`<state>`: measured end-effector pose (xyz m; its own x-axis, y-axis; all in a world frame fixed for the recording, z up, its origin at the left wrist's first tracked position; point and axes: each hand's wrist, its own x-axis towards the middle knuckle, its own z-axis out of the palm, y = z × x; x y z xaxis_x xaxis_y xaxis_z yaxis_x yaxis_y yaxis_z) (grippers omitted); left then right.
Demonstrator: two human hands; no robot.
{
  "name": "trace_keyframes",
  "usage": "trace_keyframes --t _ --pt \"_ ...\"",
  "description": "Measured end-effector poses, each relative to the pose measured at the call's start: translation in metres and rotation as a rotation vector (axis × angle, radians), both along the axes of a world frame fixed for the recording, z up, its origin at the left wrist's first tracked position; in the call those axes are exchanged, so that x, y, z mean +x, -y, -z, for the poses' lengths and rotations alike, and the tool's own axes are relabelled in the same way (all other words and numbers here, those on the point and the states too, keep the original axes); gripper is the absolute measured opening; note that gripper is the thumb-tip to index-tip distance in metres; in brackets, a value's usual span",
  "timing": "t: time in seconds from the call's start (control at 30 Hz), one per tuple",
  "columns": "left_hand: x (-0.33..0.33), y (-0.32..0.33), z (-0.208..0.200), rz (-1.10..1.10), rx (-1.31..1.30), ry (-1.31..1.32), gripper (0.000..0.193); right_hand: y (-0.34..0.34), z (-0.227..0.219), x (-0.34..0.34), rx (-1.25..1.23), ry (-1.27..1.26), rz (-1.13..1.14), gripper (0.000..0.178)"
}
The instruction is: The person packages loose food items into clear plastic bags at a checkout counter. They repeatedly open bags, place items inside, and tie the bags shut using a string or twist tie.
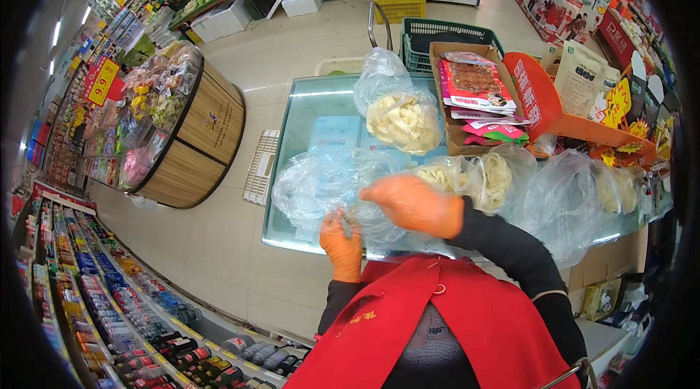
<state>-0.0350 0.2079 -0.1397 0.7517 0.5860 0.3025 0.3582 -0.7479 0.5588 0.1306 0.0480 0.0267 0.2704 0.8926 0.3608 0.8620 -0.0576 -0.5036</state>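
Note:
Both my hands wear orange gloves over dark sleeves. My left hand (340, 245), at the table's near edge, has its fingers closed on the gathered edge of a clear plastic bag (310, 183). The bag lies crumpled and spread on the glass table (297, 118). My right hand (417, 205) hovers over the same plastic, just right of the left one; motion smears its fingers, so their grip cannot be made out. Beyond it sits a bag of pale, wide strips (405, 123), like noodles or tofu skin. Another bag of pale strips (494, 181) lies right of my right hand.
At the table's right stand a cardboard box (453, 134) of flat packets and an orange display box (565, 123). A green crate (448, 30) is behind. More clear bags (565, 203) cover the right side. A wood-sided display bin (197, 137) stands left; bottle shelves (138, 316) line the lower left.

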Motion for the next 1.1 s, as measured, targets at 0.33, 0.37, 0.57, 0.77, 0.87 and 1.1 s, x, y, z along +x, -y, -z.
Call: trace_keyframes --t 0.33,0.37,0.57,0.77,0.87,1.1 --pt "0.004 0.003 -0.013 0.129 -0.349 0.337 0.027 -0.06 0.095 -0.025 -0.161 -0.434 -0.005 0.037" --pt "0.006 0.008 -0.024 0.15 -0.511 0.421 0.025 -0.055 0.093 -0.024 -0.12 -0.651 0.013 0.036" --pt "0.023 0.009 -0.031 0.313 -1.721 0.828 0.033 -0.009 0.068 -0.028 0.153 -1.549 0.247 0.032" --pt "0.025 -0.091 0.016 0.266 -1.444 0.926 0.038 0.074 0.023 -0.032 0.382 -1.257 0.484 0.036" --pt "0.034 -0.038 -0.058 0.338 -0.241 0.335 0.027 0.091 0.037 -0.028 0.481 -1.055 0.607 0.031" --pt "0.044 0.021 -0.038 0.545 0.223 0.1 0.036 0.03 0.093 -0.068 0.576 -0.672 0.162 0.022"
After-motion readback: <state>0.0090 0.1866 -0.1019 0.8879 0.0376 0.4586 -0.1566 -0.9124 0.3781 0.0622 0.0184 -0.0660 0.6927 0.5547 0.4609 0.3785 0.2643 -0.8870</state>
